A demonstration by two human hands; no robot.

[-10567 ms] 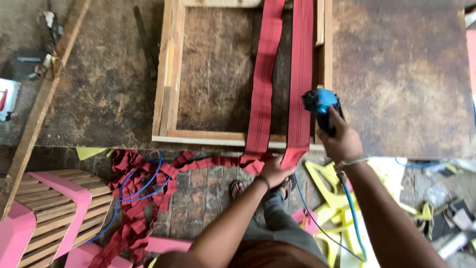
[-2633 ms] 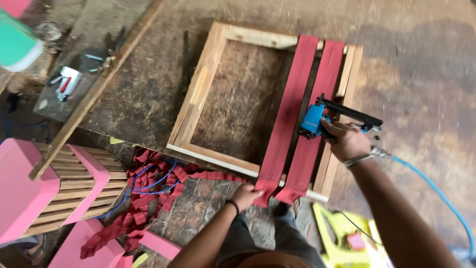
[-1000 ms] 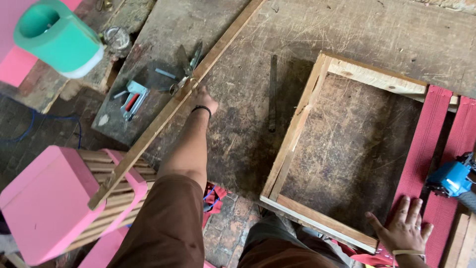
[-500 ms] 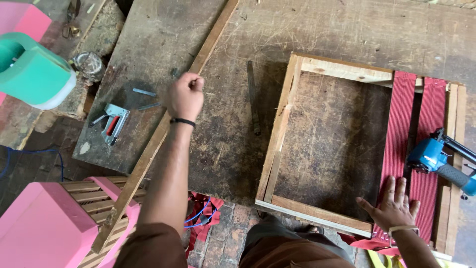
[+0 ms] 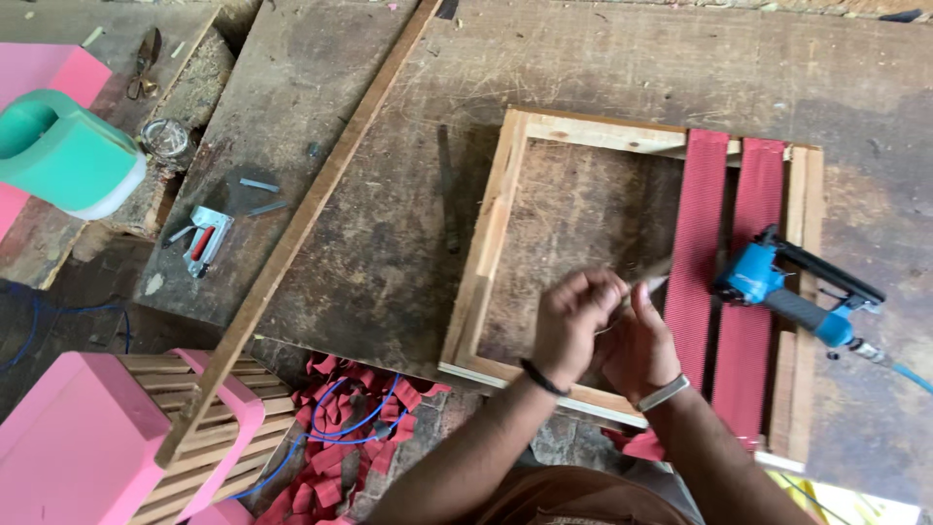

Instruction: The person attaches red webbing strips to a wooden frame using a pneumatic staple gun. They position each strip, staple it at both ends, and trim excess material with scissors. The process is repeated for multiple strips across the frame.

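A green foam roll [image 5: 60, 156] and a small hand stapler [image 5: 206, 239] are lying at the far left of the bench [image 5: 369, 272]. Over the wooden frame [image 5: 491, 253] the left hand [image 5: 571, 326] and right hand [image 5: 637, 345] are meeting, fingers pinching a thin strip-like thing too blurred to name, held between both grips. Just right, red webbing straps [image 5: 702, 243] are crossing the frame, the blue pneumatic stapler [image 5: 777, 292] resting on them, apart from the hands.
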